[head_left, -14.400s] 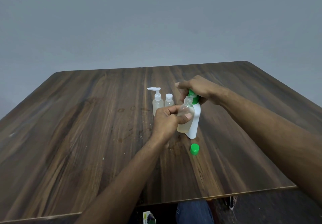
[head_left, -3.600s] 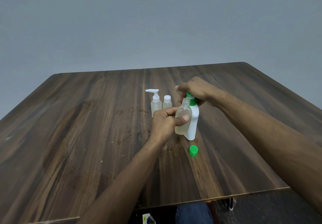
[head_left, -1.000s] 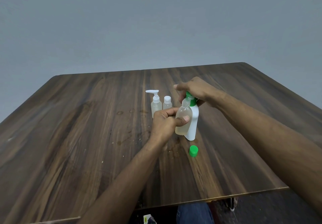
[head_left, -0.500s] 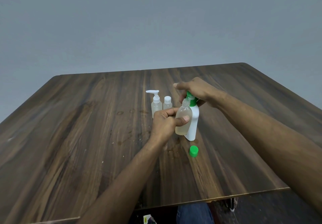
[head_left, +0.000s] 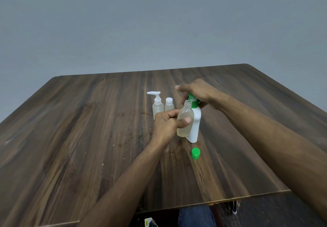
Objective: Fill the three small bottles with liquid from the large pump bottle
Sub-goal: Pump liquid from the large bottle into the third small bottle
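Note:
A large white pump bottle (head_left: 194, 127) with a green pump head (head_left: 193, 102) stands at the middle of the wooden table (head_left: 70, 138). My right hand (head_left: 196, 92) rests on top of the pump head, covering most of it. My left hand (head_left: 166, 126) holds a clear small bottle (head_left: 184, 120), uncapped, with its mouth under the pump spout; yellowish liquid fills its lower part. Its green cap (head_left: 195, 153) lies on the table in front. Two more small bottles stand behind my left hand: one with a white pump top (head_left: 157, 105), one with a white cap (head_left: 169, 104).
Wet spots and small crumbs mark the table (head_left: 123, 138) left of the bottles. The near table edge (head_left: 212, 202) runs below my arms, with a blue-jeaned knee (head_left: 194, 216) under it. A plain grey wall stands behind.
Over the earlier frames the liquid in the held bottle has risen a little. Both hands stay in nearly the same place; the right fingers shift slightly on the pump head.

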{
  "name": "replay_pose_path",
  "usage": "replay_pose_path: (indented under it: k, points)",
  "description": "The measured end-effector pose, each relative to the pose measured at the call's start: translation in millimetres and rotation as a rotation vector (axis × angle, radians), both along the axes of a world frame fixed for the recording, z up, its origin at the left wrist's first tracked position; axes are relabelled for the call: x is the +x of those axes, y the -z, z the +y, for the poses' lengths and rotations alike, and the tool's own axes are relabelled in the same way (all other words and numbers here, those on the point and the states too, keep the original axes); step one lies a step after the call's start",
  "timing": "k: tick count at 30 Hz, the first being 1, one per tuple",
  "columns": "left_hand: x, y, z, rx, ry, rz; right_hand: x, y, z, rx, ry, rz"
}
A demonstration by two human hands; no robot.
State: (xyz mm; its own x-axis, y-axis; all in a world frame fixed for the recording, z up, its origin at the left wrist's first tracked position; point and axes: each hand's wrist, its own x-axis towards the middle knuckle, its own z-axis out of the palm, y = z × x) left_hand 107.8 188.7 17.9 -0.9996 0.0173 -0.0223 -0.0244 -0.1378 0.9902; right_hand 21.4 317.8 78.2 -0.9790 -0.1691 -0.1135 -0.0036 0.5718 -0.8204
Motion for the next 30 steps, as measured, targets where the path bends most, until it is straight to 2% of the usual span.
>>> replay_pose_path:
  k: [7,16,25,30]
  points:
    - [0.6,-0.5,0.4,0.004,0.001,0.000,-5.8,7.9,-0.2,0.061,0.023,0.066]
    - [0.2,0.4,0.0,-0.005,-0.003,0.004,-2.6,1.0,1.8,0.007,-0.004,0.002]
    - [-1.1,-0.8,-0.7,-0.007,0.004,-0.001,-7.3,9.0,-1.6,0.078,0.026,0.092]
    - [0.3,-0.9,-0.2,0.008,0.008,0.001,-4.8,0.8,-0.7,0.013,0.001,-0.001]
